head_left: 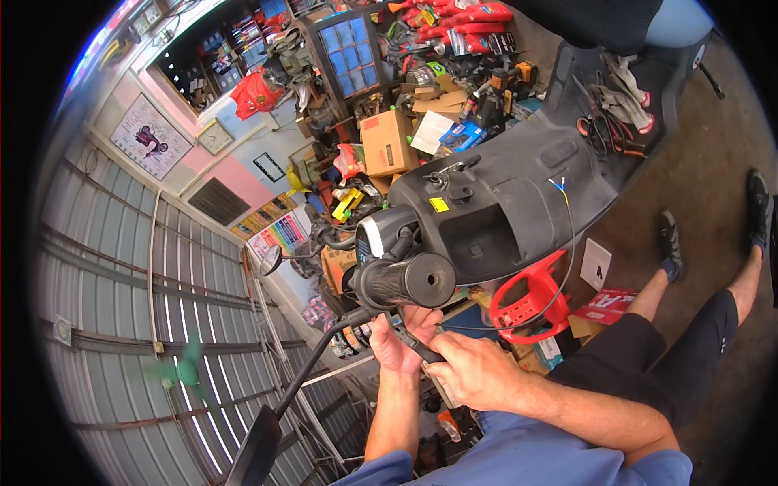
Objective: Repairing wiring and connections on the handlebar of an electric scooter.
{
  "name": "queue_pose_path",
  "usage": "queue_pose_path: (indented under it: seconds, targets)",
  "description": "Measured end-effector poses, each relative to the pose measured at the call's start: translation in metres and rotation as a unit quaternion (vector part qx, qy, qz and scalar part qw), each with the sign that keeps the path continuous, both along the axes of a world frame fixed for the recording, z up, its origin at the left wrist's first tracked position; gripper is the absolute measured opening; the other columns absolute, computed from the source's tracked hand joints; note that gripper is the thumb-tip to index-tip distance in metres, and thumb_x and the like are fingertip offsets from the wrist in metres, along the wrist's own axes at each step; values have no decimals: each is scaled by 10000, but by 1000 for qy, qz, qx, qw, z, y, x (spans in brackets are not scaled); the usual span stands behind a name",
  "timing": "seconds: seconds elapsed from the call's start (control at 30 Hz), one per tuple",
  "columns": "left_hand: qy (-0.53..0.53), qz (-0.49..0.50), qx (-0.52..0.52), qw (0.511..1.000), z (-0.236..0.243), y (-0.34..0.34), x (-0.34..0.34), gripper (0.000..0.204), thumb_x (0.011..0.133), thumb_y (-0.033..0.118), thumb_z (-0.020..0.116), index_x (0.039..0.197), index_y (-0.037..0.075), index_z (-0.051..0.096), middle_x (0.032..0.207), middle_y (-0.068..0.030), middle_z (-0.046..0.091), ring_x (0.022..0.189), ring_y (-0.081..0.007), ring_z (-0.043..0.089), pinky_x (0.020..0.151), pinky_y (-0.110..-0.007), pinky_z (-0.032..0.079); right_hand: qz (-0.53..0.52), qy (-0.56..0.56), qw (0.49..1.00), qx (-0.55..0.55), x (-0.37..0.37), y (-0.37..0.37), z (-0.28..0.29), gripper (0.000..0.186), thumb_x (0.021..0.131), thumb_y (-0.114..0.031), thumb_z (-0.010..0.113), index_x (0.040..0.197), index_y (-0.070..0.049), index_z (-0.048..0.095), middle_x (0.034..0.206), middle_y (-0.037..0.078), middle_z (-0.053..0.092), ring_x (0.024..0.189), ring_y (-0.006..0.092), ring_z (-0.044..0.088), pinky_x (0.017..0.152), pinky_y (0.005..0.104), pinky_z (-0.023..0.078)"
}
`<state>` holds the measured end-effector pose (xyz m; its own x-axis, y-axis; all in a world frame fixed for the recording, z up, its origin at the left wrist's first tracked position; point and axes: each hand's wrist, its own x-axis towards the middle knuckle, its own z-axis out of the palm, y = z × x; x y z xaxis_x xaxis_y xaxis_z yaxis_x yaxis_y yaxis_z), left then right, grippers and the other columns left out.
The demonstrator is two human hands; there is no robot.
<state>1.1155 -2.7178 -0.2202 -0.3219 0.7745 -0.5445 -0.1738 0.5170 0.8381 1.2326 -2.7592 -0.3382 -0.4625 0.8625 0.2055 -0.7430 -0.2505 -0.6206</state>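
Note:
Near the centre is a scooter's handlebar grip, black and ribbed, with a mirror stem running down to the lower left. Just under the grip, my left hand has its fingers curled around a part that is mostly hidden. My right hand is closed on a slim dark-handled metal tool, whose upper end meets the underside of the grip beside my left thumb. A thin cable with coloured ends lies over the dark scooter body.
A red plastic stool stands beside the scooter. Behind are a cardboard box, piled tools and red bottles. Shears and gloves lie on the body's far end. A green fan is by the corrugated metal at left.

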Motion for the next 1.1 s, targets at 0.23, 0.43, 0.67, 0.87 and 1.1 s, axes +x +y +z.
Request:
queue_pose_path:
  seconds: [0.23,0.43,0.67,0.87,1.1]
  targets:
    - [-24,-6,-15,1000,1,3,-4,283,769,305,722,836,126,512,665,63,384,625,-65,365,677,-254,334,-22,-11,1000,6,-5,0,0,291,863,-182,608,1034,14,478,895,211,579,812,404,597,676,481,488]
    - [35,-21,-37,998,3,4,1,287,760,303,725,856,119,526,675,65,411,624,-65,374,658,-258,335,-16,-16,1000,-12,-2,1,-1,210,855,-163,607,987,-21,527,883,161,561,800,372,584,659,441,469]
    - [47,-14,-1,999,1,4,4,281,770,281,715,904,96,551,690,54,438,619,-76,380,648,-257,334,-12,-9,1000,-16,-1,4,0,205,849,-157,615,970,-19,525,876,155,553,808,364,581,670,436,464]
    - [73,-6,37,997,-6,2,6,302,775,289,714,967,96,582,805,32,531,650,-73,420,642,-261,342,0,-21,1000,-4,-1,8,-2,201,849,-153,608,970,-23,515,872,152,548,815,366,580,671,443,466]
    - [53,6,47,998,-8,-1,5,315,774,322,719,979,119,596,852,50,564,651,-75,420,639,-266,337,5,-43,999,2,3,8,0,194,848,-149,599,958,-21,504,886,157,547,821,368,578,672,447,469]
